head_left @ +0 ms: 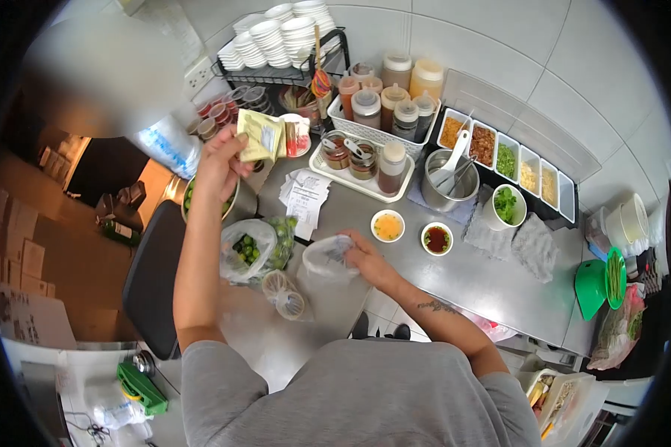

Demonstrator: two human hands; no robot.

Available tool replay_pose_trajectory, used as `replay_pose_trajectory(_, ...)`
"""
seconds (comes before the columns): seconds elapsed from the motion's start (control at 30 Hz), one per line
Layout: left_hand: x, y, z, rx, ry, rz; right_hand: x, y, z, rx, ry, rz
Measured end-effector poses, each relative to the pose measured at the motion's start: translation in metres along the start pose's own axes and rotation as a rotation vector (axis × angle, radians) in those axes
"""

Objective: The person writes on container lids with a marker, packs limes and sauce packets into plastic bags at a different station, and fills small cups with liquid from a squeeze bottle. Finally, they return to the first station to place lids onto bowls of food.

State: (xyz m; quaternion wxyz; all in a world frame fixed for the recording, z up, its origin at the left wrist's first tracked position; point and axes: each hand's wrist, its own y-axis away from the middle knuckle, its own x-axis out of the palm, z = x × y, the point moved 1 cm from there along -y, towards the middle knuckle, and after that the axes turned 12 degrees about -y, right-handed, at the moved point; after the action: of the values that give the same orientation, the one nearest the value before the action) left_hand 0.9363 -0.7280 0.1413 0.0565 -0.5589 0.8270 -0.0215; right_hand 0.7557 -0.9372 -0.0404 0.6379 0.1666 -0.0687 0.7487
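Raised over the back left of the counter, my left hand pinches pale yellow packets. Just beyond them is a white cup with red-and-white packets. My right hand grips the rim of a clear plastic bag, its mouth held wide. Left of that bag sit a bag of small green limes and clear-wrapped round containers. Under my left forearm, a metal pot of green limes is partly hidden. Printed paper slips lie between my hands.
Small bowls of orange sauce and dark sauce stand right of my right hand. Behind are a jar tray, a bottle basket, a steel pot and topping tubs. A black chair stands left.
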Motion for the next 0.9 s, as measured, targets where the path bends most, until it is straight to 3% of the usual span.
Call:
replay_pose_trajectory(0.2, 0.02, 0.077, 0.017, -0.002, 0.188, 0.15, 0.02, 0.001, 0.016, -0.014, 0.137, -0.053)
replay_pose_trajectory(0.27, 0.023, 0.095, 0.018, -0.037, 0.227, 0.364, 0.021, 0.002, 0.017, 0.025, 0.201, -0.078)
replay_pose_trajectory(0.37, 0.035, 0.114, 0.021, -0.114, 0.113, 0.344, 0.018, 0.0, 0.005, -0.069, 0.088, -0.12)
replay_pose_trajectory(0.47, 0.031, 0.121, 0.033, -0.197, -0.037, 0.42, 0.017, 0.005, 0.01, -0.013, -0.032, -0.096)
replay_pose_trajectory(0.63, 0.059, 0.125, 0.022, -0.247, -0.86, 0.565, 0.02, 0.014, 0.016, 0.116, 0.065, -0.08)
replay_pose_trajectory(0.73, 0.086, 0.122, 0.038, 0.311, -1.491, 0.415, 0.027, 0.009, 0.011, 0.241, -0.079, -0.062)
replay_pose_trajectory(0.77, 0.1, 0.126, 0.038, 0.226, -1.535, 0.373, 0.027, 0.007, 0.009, 0.301, -0.154, -0.055)
replay_pose_trajectory(0.9, 0.136, 0.137, 0.048, 0.27, -1.662, 0.252, 0.02, 0.005, -0.002, 0.33, -0.654, 0.056)
